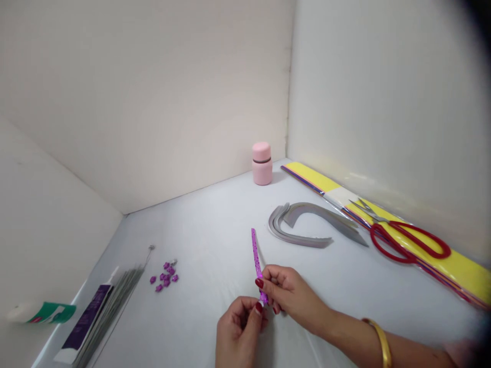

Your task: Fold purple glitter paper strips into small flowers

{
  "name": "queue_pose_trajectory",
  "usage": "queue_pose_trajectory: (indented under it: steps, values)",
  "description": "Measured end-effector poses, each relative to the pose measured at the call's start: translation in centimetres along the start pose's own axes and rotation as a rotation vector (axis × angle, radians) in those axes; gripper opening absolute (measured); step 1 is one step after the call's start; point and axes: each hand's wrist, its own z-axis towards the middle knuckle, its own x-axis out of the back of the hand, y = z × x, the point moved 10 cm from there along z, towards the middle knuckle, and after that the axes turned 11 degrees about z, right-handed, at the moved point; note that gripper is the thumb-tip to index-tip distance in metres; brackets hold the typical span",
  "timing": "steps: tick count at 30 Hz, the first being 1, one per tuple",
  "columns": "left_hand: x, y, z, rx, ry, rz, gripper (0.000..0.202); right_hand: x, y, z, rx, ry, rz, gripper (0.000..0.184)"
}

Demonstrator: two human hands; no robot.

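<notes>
A narrow purple paper strip with dark speckles (256, 258) stands up from my fingertips, its lower end pinched where my hands meet. My right hand (287, 292), with red nails and a gold bangle (379, 342) on the wrist, grips the strip near its lower end. My left hand (238, 332) is just below, its fingertips against the same end. The fingers hide the lowest part of the strip. A curved bundle of grey paper strips (299, 225) lies beyond my hands.
Red-handled scissors (406, 240) rest on a long yellow paper pack (452, 268) along the right wall. A pink bottle (262, 163) stands in the far corner. To the left lie small purple star shapes (164, 277), a packet of thin grey strips (111, 312) and a white-and-green tube (42, 313).
</notes>
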Motion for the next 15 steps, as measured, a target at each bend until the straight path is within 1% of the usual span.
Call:
queue_pose_trajectory:
  steps: [4,6,8,11,15]
  values:
    - [-0.8,0.1,0.0,0.002,-0.044,-0.119,0.031,-0.4,0.2,0.0,-0.016,-0.033,0.017,0.032]
    - [-0.9,0.3,0.0,-0.006,-0.042,-0.131,0.028,-0.8,0.4,-0.1,-0.027,-0.067,0.027,0.032]
    - [-0.7,0.3,0.0,-0.014,-0.019,-0.096,0.025,-1.0,0.4,-0.2,-0.025,-0.097,0.032,0.034]
    - [-0.1,0.0,0.1,-0.013,0.02,0.01,0.026,-1.1,0.1,-0.3,-0.004,-0.116,0.026,0.034]
    - [0.1,-0.8,0.2,0.002,0.026,0.078,0.028,-1.0,-0.2,-0.3,0.015,-0.126,0.019,0.032]
